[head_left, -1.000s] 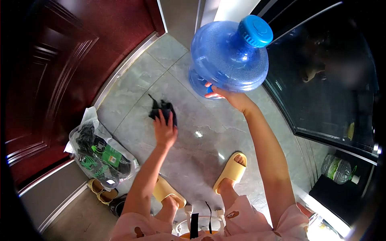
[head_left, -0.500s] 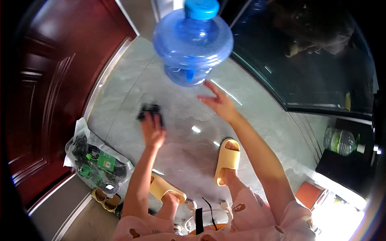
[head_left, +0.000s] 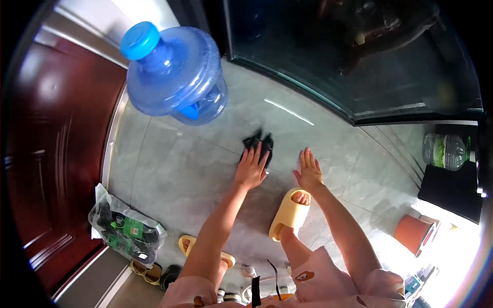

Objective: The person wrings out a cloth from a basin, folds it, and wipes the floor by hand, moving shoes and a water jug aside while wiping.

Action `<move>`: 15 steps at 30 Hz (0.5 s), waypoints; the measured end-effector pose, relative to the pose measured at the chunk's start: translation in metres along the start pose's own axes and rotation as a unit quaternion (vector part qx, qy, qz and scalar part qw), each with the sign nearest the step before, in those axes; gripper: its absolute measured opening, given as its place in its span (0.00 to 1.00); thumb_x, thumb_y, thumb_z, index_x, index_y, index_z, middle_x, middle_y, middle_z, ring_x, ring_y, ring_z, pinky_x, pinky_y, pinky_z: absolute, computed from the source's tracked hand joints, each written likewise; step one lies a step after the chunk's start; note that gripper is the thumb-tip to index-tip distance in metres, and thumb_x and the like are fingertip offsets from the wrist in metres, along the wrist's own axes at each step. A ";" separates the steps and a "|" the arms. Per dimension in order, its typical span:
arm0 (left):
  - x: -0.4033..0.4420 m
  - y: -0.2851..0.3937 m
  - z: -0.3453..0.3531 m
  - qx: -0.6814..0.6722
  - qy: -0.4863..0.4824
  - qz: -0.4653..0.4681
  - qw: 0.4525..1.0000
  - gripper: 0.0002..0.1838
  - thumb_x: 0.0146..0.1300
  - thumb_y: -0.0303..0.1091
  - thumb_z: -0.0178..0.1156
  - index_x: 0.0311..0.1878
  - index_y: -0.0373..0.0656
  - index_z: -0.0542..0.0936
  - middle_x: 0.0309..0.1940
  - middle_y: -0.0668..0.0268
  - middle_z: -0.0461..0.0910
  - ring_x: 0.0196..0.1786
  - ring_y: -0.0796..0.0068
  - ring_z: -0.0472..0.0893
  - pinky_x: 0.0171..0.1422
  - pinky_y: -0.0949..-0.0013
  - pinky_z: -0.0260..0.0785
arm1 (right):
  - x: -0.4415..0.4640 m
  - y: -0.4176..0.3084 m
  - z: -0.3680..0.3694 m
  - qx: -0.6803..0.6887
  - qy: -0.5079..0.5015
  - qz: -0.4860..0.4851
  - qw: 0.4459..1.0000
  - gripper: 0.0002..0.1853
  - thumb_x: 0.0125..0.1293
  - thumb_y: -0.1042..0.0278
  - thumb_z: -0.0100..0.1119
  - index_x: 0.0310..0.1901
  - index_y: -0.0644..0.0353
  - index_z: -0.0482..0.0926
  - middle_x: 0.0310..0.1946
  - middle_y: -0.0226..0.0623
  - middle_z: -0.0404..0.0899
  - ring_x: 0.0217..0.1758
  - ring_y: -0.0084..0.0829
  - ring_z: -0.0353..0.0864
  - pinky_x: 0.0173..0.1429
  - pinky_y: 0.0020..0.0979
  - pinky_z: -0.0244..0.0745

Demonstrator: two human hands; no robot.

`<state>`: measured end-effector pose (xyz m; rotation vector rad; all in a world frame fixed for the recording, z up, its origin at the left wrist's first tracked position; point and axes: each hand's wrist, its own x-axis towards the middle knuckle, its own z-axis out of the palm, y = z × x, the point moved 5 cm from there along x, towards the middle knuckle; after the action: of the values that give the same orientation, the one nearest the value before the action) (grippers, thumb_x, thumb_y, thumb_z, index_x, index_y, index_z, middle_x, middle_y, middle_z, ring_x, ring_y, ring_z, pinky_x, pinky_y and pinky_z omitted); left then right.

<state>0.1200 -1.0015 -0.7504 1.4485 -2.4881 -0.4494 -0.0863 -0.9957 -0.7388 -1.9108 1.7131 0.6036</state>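
My left hand lies over a black cloth on the tiled floor. Its fingers stretch across the cloth, whose edges show beyond the fingertips and are slightly blurred. To the right, my right hand has its fingers extended and thumb apart, with nothing in it; it is just beyond my yellow slipper. Whether the palm touches the floor I cannot tell. A large translucent blue water jug with a blue cap stands at the upper left, apart from both hands.
A dark red door is on the left, with a plastic bag by it. A dark glass panel borders the floor at upper right. Further right are a clear bottle and an orange-brown pot.
My left hand and the black cloth have moved right. My right hand has drawn back from beside the jug toward me. The jug appears further left, and the view has shifted too.
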 end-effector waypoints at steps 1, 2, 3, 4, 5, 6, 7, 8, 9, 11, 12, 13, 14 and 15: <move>0.006 -0.006 0.001 0.015 -0.011 0.061 0.998 0.34 0.56 0.41 0.57 0.67 0.43 0.65 0.69 0.43 0.55 0.63 0.41 0.64 0.69 0.45 0.54 | 0.001 0.008 0.004 0.038 -0.004 -0.016 0.999 0.36 0.71 0.53 0.43 0.73 0.59 0.42 0.76 0.43 0.33 0.79 0.39 0.37 0.77 0.45 0.42; 0.009 -0.017 -0.001 0.016 -0.018 0.075 0.997 0.34 0.56 0.41 0.57 0.67 0.43 0.64 0.69 0.43 0.55 0.63 0.40 0.64 0.69 0.45 0.55 | 0.003 0.016 0.007 0.075 -0.007 -0.032 0.997 0.36 0.71 0.53 0.42 0.73 0.58 0.43 0.76 0.42 0.33 0.79 0.39 0.37 0.77 0.45 0.42; 0.014 -0.028 -0.002 0.017 -0.023 0.090 0.995 0.35 0.56 0.41 0.57 0.67 0.43 0.63 0.69 0.42 0.55 0.63 0.40 0.63 0.69 0.45 0.55 | 0.005 0.022 0.008 0.112 -0.009 -0.048 0.993 0.35 0.71 0.54 0.42 0.73 0.56 0.44 0.76 0.41 0.33 0.79 0.38 0.38 0.77 0.45 0.42; 0.027 -0.039 -0.018 0.025 -0.023 0.014 0.999 0.36 0.56 0.40 0.56 0.68 0.40 0.60 0.69 0.38 0.53 0.64 0.38 0.62 0.68 0.43 0.55 | 0.007 0.023 0.004 0.123 -0.014 -0.047 0.991 0.34 0.71 0.54 0.42 0.73 0.56 0.45 0.76 0.40 0.34 0.79 0.39 0.38 0.77 0.46 0.42; 0.032 -0.058 -0.017 0.050 0.042 -0.053 0.996 0.38 0.56 0.39 0.55 0.70 0.37 0.57 0.69 0.35 0.51 0.64 0.36 0.61 0.68 0.42 0.54 | 0.006 0.023 0.003 0.134 -0.021 -0.046 0.990 0.33 0.71 0.55 0.42 0.73 0.55 0.45 0.76 0.40 0.34 0.79 0.39 0.38 0.77 0.46 0.41; 0.042 -0.071 -0.020 0.066 0.069 -0.110 0.989 0.38 0.56 0.41 0.55 0.69 0.37 0.59 0.68 0.35 0.52 0.65 0.37 0.61 0.68 0.42 0.53 | 0.005 0.023 0.003 0.146 -0.028 -0.044 0.988 0.33 0.71 0.55 0.42 0.73 0.54 0.46 0.76 0.39 0.34 0.79 0.39 0.39 0.77 0.46 0.41; 0.053 -0.081 -0.022 0.081 0.095 -0.168 0.978 0.38 0.56 0.42 0.55 0.69 0.37 0.60 0.68 0.35 0.53 0.66 0.37 0.60 0.69 0.42 0.51 | 0.005 0.023 0.005 0.150 -0.023 -0.047 0.987 0.33 0.71 0.55 0.42 0.73 0.54 0.46 0.76 0.39 0.34 0.79 0.39 0.39 0.77 0.46 0.41; 0.062 -0.085 -0.020 0.087 0.100 -0.183 0.974 0.38 0.56 0.42 0.55 0.69 0.38 0.60 0.68 0.36 0.53 0.66 0.37 0.60 0.70 0.43 0.51 | 0.004 0.024 0.008 0.153 -0.019 -0.051 0.987 0.32 0.71 0.56 0.42 0.73 0.53 0.47 0.76 0.38 0.34 0.79 0.39 0.39 0.77 0.46 0.41; 0.074 -0.086 -0.020 0.093 0.105 -0.199 0.970 0.38 0.56 0.42 0.54 0.69 0.38 0.59 0.68 0.36 0.53 0.66 0.38 0.60 0.70 0.44 0.50 | 0.006 0.024 0.009 0.154 -0.016 -0.056 0.986 0.32 0.71 0.56 0.42 0.73 0.53 0.47 0.76 0.38 0.34 0.79 0.38 0.39 0.77 0.46 0.41; 0.100 -0.086 -0.020 0.099 0.103 -0.217 0.966 0.37 0.56 0.43 0.53 0.70 0.40 0.59 0.69 0.38 0.54 0.67 0.39 0.60 0.70 0.44 0.50 | 0.006 0.023 0.002 0.149 -0.029 -0.055 0.987 0.32 0.71 0.56 0.42 0.73 0.54 0.48 0.76 0.38 0.34 0.79 0.37 0.39 0.77 0.46 0.41; 0.114 -0.085 -0.019 0.099 0.095 -0.216 0.967 0.37 0.56 0.43 0.53 0.70 0.41 0.59 0.69 0.39 0.54 0.68 0.39 0.59 0.71 0.45 0.49 | 0.006 0.023 0.002 0.151 -0.029 -0.056 0.987 0.32 0.71 0.56 0.43 0.73 0.54 0.48 0.76 0.38 0.34 0.79 0.37 0.39 0.77 0.46 0.41; 0.127 -0.083 -0.017 0.098 0.085 -0.215 0.968 0.37 0.56 0.43 0.53 0.70 0.42 0.59 0.69 0.40 0.54 0.68 0.40 0.59 0.71 0.45 0.49 | 0.005 0.022 0.001 0.153 -0.030 -0.057 0.986 0.32 0.70 0.56 0.43 0.73 0.55 0.48 0.76 0.38 0.34 0.79 0.36 0.39 0.77 0.46 0.41; 0.140 -0.079 -0.016 0.095 0.083 -0.197 0.972 0.37 0.55 0.42 0.54 0.70 0.44 0.60 0.70 0.42 0.55 0.68 0.41 0.59 0.71 0.46 0.49 | 0.003 0.020 0.000 0.148 -0.024 -0.054 0.987 0.32 0.70 0.57 0.44 0.73 0.55 0.49 0.76 0.38 0.35 0.79 0.37 0.40 0.77 0.45 0.42; 0.152 -0.075 -0.010 0.071 0.064 -0.174 0.980 0.37 0.54 0.42 0.54 0.70 0.44 0.61 0.70 0.43 0.56 0.68 0.41 0.59 0.72 0.46 0.49 | 0.004 0.019 0.000 0.151 -0.017 -0.050 0.987 0.32 0.70 0.57 0.44 0.73 0.55 0.49 0.76 0.38 0.35 0.79 0.37 0.40 0.77 0.44 0.42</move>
<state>0.1100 -1.1707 -0.7633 1.9152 -2.2084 -0.2307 -0.1050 -1.0004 -0.7424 -1.7479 1.5741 0.3159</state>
